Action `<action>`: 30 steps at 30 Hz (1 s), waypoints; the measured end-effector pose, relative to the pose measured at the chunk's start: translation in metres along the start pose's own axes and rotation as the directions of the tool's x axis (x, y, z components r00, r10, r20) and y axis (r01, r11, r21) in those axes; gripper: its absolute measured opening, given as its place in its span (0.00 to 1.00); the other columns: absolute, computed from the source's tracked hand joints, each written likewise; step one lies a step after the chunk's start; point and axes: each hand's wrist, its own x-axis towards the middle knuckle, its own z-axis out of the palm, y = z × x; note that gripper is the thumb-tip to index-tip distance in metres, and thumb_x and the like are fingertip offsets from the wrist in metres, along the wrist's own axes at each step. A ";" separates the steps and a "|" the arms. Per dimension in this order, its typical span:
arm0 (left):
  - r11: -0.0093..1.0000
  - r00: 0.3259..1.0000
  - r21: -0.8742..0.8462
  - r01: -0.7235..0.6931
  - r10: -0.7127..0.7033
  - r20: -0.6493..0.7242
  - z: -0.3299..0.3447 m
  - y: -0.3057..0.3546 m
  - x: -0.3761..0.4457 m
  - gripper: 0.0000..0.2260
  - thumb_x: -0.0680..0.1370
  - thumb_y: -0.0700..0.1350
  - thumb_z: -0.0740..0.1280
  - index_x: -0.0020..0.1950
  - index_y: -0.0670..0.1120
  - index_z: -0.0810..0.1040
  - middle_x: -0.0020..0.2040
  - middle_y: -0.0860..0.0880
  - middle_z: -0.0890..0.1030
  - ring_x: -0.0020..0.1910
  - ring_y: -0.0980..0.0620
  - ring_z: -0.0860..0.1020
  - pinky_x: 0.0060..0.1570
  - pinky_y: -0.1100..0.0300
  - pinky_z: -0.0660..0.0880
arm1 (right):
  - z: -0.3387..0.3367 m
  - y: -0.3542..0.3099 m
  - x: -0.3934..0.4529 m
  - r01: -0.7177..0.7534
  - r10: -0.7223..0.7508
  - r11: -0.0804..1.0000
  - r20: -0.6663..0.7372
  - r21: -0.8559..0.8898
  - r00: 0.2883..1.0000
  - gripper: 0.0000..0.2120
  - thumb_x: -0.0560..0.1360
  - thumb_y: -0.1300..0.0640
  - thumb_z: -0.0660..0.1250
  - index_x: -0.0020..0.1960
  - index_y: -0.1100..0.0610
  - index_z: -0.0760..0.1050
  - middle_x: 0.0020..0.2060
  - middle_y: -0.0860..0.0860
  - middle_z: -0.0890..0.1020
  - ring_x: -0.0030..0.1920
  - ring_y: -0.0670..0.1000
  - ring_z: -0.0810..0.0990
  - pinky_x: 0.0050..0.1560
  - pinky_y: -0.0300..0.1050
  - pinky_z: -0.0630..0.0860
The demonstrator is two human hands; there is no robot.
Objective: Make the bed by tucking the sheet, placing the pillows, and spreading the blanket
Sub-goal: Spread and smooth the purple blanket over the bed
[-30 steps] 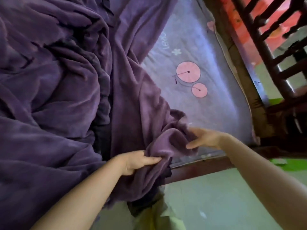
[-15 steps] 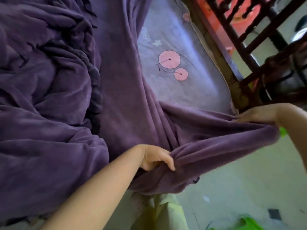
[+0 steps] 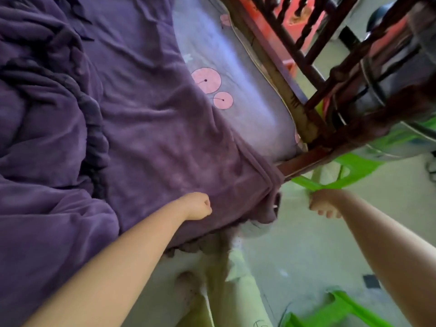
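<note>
Purple plush blanket (image 3: 151, 128) covers the bed from 12 o'clock round to 9 o'clock, flat across the centre and heaped in deep folds along the 9 o'clock side. Its near edge hangs over the side of the bed at about 6 o'clock; its right-hand corner droops off the bed at about 4 o'clock.

Bed sheet (image 3: 254, 97), pale lilac with 2 pink circles printed on it, is exposed in a strip from 12 to 3 o'clock, between the blanket's edge and the footboard. Its outer edge lies against the dark wooden bed frame (image 3: 278, 74).

Left hand (image 3: 198, 206), just below centre: fingers curled into a fist, knuckles resting on the blanket close to its hanging edge. Whether any cloth is pinched inside the fist cannot be told from this view.

Right hand (image 3: 324, 204), at 4 o'clock: fingers curled downward, held in the air over the floor, just beside the blanket's drooping corner and apart from it. Nothing is visibly held; the image is blurred here.

Turned wooden railing (image 3: 313, 17) stands at 1 o'clock beyond the frame. A bright green plastic stool (image 3: 354, 166) stands on the floor at 3 o'clock, just beyond the right hand, and a 2nd green plastic item (image 3: 330, 310) lies at 5 o'clock. The person's pale trouser leg (image 3: 240, 289) shows at 6 o'clock over the light floor (image 3: 306, 251).
</note>
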 end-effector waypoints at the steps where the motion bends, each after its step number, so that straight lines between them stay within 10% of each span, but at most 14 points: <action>1: 1.000 0.999 -0.005 0.024 -0.024 -0.023 -0.004 -0.002 0.004 0.05 0.80 0.43 0.58 0.48 0.47 0.72 0.49 0.46 0.73 0.52 0.50 0.74 0.57 0.57 0.71 | -0.006 -0.014 0.004 0.086 -0.089 0.996 -0.115 -0.032 0.989 0.18 0.79 0.59 0.53 0.67 0.63 0.68 0.46 0.57 0.79 0.43 0.54 0.79 0.35 0.42 0.74; 6: 0.977 0.973 -0.153 0.147 -0.171 -0.158 -0.021 -0.009 0.034 0.13 0.79 0.45 0.60 0.60 0.43 0.76 0.63 0.44 0.78 0.62 0.45 0.75 0.60 0.58 0.70 | -0.057 -0.083 0.034 0.470 -0.363 0.882 -0.589 0.032 0.722 0.18 0.78 0.54 0.53 0.58 0.66 0.73 0.58 0.64 0.78 0.59 0.61 0.76 0.58 0.50 0.70; 13: 0.931 0.915 -0.277 0.239 -0.312 -0.256 -0.035 -0.003 0.088 0.16 0.78 0.46 0.61 0.65 0.44 0.72 0.64 0.42 0.75 0.65 0.43 0.73 0.63 0.54 0.71 | -0.100 -0.139 0.074 0.488 -0.271 0.651 -0.423 0.582 0.865 0.21 0.76 0.53 0.63 0.65 0.64 0.69 0.62 0.60 0.76 0.61 0.59 0.75 0.62 0.48 0.71; 17: 0.930 0.905 -0.289 0.229 -0.313 -0.289 -0.041 0.010 0.109 0.18 0.78 0.46 0.61 0.67 0.44 0.70 0.64 0.42 0.74 0.65 0.42 0.73 0.63 0.54 0.70 | -0.128 -0.136 0.081 0.373 -0.470 0.316 -0.198 0.872 0.860 0.01 0.73 0.63 0.67 0.43 0.61 0.77 0.43 0.59 0.83 0.40 0.55 0.80 0.48 0.50 0.79; 23: 0.932 0.895 -0.318 0.174 -0.284 -0.343 -0.049 0.042 0.126 0.16 0.79 0.46 0.60 0.66 0.45 0.71 0.64 0.44 0.74 0.64 0.44 0.72 0.63 0.53 0.71 | -0.184 -0.066 0.098 0.334 -0.407 -0.166 -0.373 0.928 0.834 0.14 0.73 0.66 0.59 0.35 0.59 0.82 0.25 0.49 0.84 0.28 0.46 0.83 0.31 0.35 0.80; 27: 0.943 0.874 -0.314 0.106 -0.239 -0.423 -0.055 0.067 0.133 0.14 0.78 0.45 0.60 0.63 0.44 0.73 0.61 0.44 0.75 0.62 0.44 0.74 0.59 0.54 0.72 | -0.200 -0.016 0.110 0.613 -0.003 0.049 -0.614 0.789 0.790 0.14 0.74 0.65 0.63 0.31 0.53 0.69 0.26 0.51 0.76 0.30 0.48 0.74 0.34 0.43 0.70; 30: 0.960 0.860 -0.261 0.102 -0.217 -0.462 -0.062 0.078 0.140 0.14 0.78 0.46 0.61 0.62 0.43 0.73 0.59 0.44 0.76 0.60 0.44 0.75 0.57 0.53 0.72 | -0.195 0.005 0.107 0.712 0.203 0.321 -0.779 0.625 0.593 0.08 0.74 0.62 0.64 0.36 0.56 0.72 0.32 0.54 0.74 0.38 0.53 0.72 0.42 0.48 0.68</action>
